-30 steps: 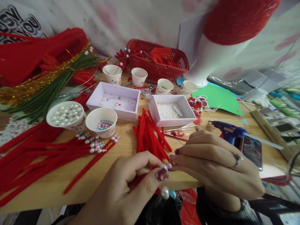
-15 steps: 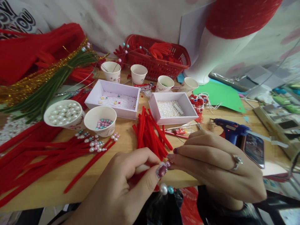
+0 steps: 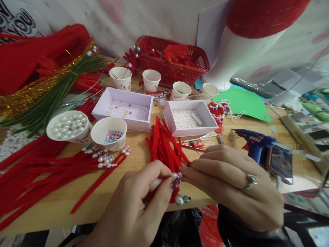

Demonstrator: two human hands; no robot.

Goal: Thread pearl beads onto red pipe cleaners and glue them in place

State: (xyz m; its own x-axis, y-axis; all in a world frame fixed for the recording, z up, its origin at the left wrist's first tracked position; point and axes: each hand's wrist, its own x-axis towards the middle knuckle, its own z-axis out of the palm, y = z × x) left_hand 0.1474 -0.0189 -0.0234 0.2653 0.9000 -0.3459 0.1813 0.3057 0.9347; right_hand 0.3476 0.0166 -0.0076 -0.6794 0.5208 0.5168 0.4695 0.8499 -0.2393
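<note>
Both my hands meet over the near edge of the wooden table (image 3: pixel 77 202). My left hand (image 3: pixel 138 209) is closed, thumb and fingers pinching a red pipe cleaner with beads on it (image 3: pixel 177 196); a white pearl and a teal bead hang at its lower end. My right hand (image 3: pixel 231 185), with a ring on one finger, is closed in a pinch, its fingertips pressed on a small pink bead at the top of the same piece, against my left thumb. Just beyond my fingertips lies a bundle of red pipe cleaners (image 3: pixel 164 144).
Cups of pearls (image 3: pixel 69 126) and coloured beads (image 3: pixel 110 133), two white bead boxes (image 3: pixel 123 109) (image 3: pixel 190 118) and several paper cups stand behind. Red stems tipped with beads (image 3: pixel 102 161) lie left. A blue glue gun (image 3: pixel 253 142) and a phone (image 3: pixel 281 163) are right, a red basket (image 3: pixel 177 63) at the back.
The view has shifted slightly. Both hands have moved a little up and left with the beaded piece, and the hanging pearl and teal bead now sit closer to my left thumb.
</note>
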